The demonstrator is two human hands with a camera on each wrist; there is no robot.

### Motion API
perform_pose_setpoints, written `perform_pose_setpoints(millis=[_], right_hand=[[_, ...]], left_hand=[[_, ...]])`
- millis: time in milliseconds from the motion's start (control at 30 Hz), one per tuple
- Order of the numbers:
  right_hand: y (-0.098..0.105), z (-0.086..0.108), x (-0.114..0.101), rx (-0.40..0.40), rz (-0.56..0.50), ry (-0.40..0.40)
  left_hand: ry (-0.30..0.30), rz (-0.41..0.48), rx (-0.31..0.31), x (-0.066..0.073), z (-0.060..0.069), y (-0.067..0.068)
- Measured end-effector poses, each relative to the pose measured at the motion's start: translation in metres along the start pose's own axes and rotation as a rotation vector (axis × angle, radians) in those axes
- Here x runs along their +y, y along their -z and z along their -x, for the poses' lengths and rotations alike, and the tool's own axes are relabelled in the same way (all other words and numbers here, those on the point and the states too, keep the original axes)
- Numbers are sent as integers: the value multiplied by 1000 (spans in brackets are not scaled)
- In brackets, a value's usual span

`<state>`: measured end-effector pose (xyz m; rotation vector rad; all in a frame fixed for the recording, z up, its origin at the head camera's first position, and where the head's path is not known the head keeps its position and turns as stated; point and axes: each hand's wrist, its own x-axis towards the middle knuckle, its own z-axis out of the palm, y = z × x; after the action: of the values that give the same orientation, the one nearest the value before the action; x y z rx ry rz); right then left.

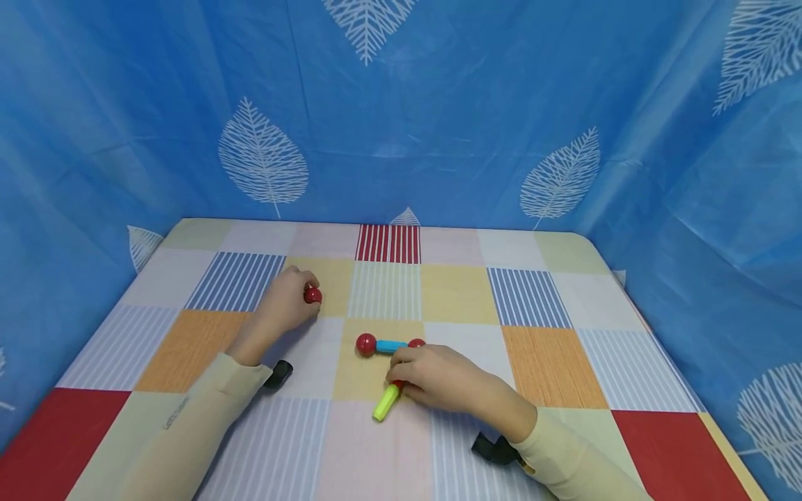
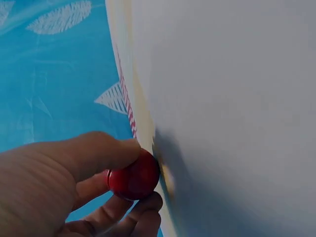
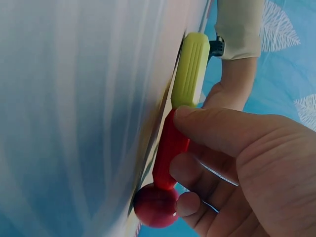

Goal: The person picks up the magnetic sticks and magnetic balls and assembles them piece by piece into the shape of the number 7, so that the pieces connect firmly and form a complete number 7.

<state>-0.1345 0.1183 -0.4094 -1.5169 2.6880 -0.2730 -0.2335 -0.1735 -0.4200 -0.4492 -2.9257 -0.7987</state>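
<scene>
On the far left of the patterned cloth, my left hand (image 1: 285,299) pinches a glossy red ball (image 2: 136,177) between thumb and fingers. My right hand (image 1: 445,379) grips a red rod (image 3: 170,150), thumb close to its joint with a yellow-green rod (image 3: 191,69). At the red rod's other end is a red ball (image 3: 156,206), which the right fingertips touch or nearly touch. Just beyond the right hand, a blue rod (image 1: 391,346) lies between a red ball (image 1: 366,344) on its left and another on its right, partly covered by the hand.
A patchwork-patterned cloth (image 1: 388,292) covers the table. Blue curtains (image 1: 438,125) with white leaf prints stand behind and at both sides. Black wrist straps (image 1: 278,376) show beside both sleeves.
</scene>
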Motion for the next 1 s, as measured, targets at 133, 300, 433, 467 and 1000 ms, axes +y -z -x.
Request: perform_pose_setpoints(millis=[133, 300, 433, 467, 1000], right_hand=[[-4, -1, -3, -15, 17, 25], [-8, 0, -6, -25, 25, 19], [-12, -1, -7, -24, 47, 30], [-13, -1, -8, -24, 57, 35], [-22, 0, -6, -13, 96, 56]], left_hand=[[6, -25, -16, 10, 10, -4], [44, -47, -46, 21, 23, -7], [39, -55, -57, 27, 32, -10], [31, -52, -55, 28, 35, -11], [-64, -33, -117, 52, 74, -23]])
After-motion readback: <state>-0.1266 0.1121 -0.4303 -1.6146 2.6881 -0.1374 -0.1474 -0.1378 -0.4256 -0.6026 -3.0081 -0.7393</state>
